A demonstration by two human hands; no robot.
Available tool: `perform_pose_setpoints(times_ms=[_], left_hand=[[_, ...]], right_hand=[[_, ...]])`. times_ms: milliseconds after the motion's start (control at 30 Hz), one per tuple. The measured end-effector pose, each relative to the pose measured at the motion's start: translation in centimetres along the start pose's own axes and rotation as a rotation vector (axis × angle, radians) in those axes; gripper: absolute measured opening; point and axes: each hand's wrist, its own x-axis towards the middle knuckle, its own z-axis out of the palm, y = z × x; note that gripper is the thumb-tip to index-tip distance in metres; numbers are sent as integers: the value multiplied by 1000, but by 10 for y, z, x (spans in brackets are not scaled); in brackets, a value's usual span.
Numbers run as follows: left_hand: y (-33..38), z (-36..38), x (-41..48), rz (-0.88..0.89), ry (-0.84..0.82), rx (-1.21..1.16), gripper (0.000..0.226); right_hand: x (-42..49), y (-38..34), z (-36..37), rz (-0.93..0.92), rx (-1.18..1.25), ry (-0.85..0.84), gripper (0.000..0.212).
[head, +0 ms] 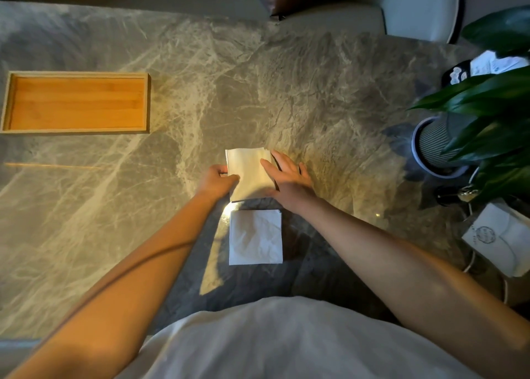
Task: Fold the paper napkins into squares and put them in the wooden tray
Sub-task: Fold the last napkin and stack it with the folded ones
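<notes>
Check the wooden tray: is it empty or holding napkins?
Empty. The wooden tray shows bare wood inside; the far napkin and near napkin lie on the table.

bare marble table (200, 91) toward wooden tray (5, 103), potted plant (438, 146) right

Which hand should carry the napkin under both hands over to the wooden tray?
Probably left. The left hand grips the far napkin by its left edge, and the wooden tray lies on that side; the right hand lies flat.

Napkin (248, 175) corner (under right hand (286, 178)) hidden
</notes>
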Motion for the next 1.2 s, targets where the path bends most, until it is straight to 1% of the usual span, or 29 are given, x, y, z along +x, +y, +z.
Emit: perform_pose_setpoints(times_ms=[67, 100, 167, 267, 300, 367, 433, 500, 567, 633, 700, 733, 800, 867, 900, 967, 1067, 1133, 1200], left_hand=[[-3, 2, -3, 19, 23, 89, 17], [-4, 3, -4, 31, 39, 123, 19], [-1, 7, -6, 43, 51, 170, 32], [3, 10, -10, 3, -4, 55, 43], [3, 9, -12, -2, -12, 52, 46], [2, 8, -13, 10, -40, 122, 50], [3, 8, -13, 43, -22, 142, 48], [2, 6, -11, 64, 60, 49, 41], [2, 4, -10, 49, 133, -113, 41], [5, 5, -10, -29, 135, -298, 48], [8, 6, -9, -109, 103, -395, 51], [11, 8, -9, -121, 91, -397, 48], [15, 12, -10, -76, 100, -328, 38], [17, 16, -13, -13, 123, -252, 38], [18, 16, -15, 13, 120, -242, 40], [19, 14, -21, 65, 95, -277, 41], [20, 6, -37, 86, 20, -378, 37], [18, 0, -50, 74, -55, -453, 35], [12, -5, -60, 60, -123, -477, 32]], right_hand=[[-1, -1, -1, 0, 9, 7, 70], [-1, -2, -1, 4, 10, 6, 70], [-1, -3, -1, 10, 5, 0, 71], [0, -3, 0, 13, -6, -5, 73], [0, -3, 0, 16, -7, -6, 73], [0, -4, 1, 21, -9, -7, 74], [1, -4, 2, 25, -19, -11, 74], [1, -3, 2, 27, -28, -17, 75], [1, -3, 2, 27, -24, -18, 74], [1, -3, 2, 25, -16, -10, 75], [1, -3, 3, 25, -12, -1, 75], [1, -3, 3, 25, -6, 0, 75], [1, -4, 4, 23, 10, -9, 75], [2, -4, 4, 18, 33, -22, 75], [2, -5, 3, 26, 76, -25, 74], [0, -7, 0, 66, 268, 20, 71], [-6, -12, -7, 151, 734, 135, 61], [-16, -15, -11, 239, 1048, 154, 48], [-29, -14, -12, 322, 1185, 112, 33]])
